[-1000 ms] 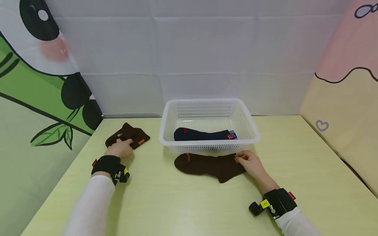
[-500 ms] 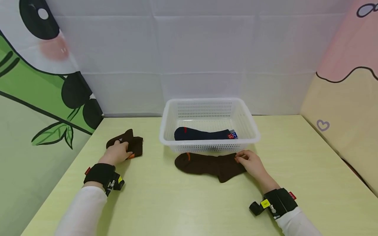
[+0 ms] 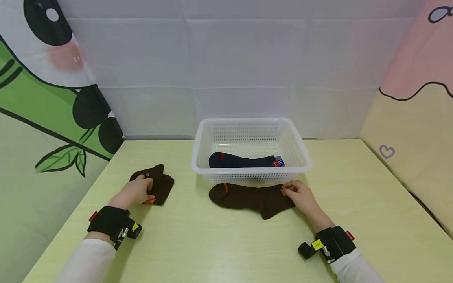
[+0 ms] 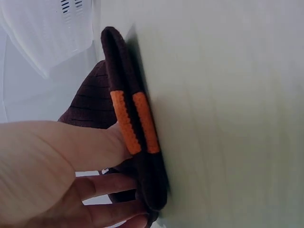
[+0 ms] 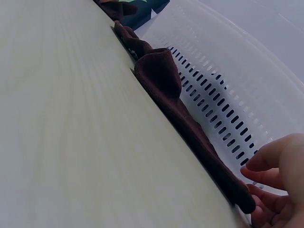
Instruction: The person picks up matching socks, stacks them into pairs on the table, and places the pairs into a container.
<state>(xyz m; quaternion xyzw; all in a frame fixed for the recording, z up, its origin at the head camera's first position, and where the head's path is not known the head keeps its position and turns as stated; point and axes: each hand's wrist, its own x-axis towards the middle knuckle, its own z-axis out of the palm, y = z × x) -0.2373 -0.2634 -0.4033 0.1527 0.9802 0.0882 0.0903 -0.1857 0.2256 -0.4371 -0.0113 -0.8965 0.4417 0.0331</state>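
A folded brown sock (image 3: 161,182) with orange stripes lies on the left of the yellow-green table (image 3: 219,243). My left hand (image 3: 146,189) grips it, thumb on one side and fingers curled round the other, as the left wrist view shows on the same sock (image 4: 137,137). A second brown sock (image 3: 247,198) lies flat just in front of the white basket (image 3: 305,167). My right hand (image 3: 287,191) pinches its right end. In the right wrist view that flat sock (image 5: 190,123) runs along the basket wall (image 5: 247,80) to my fingertips (image 5: 270,164).
A dark navy sock (image 3: 240,161) with a red and blue label lies inside the basket. Printed fabric panels wall in the table at the left, back and right. Bare tabletop stretches along the near edge and right of the basket.
My left hand has pulled the folded brown sock nearer to me, and the sock has turned a little. The right hand and the flat sock have not moved.
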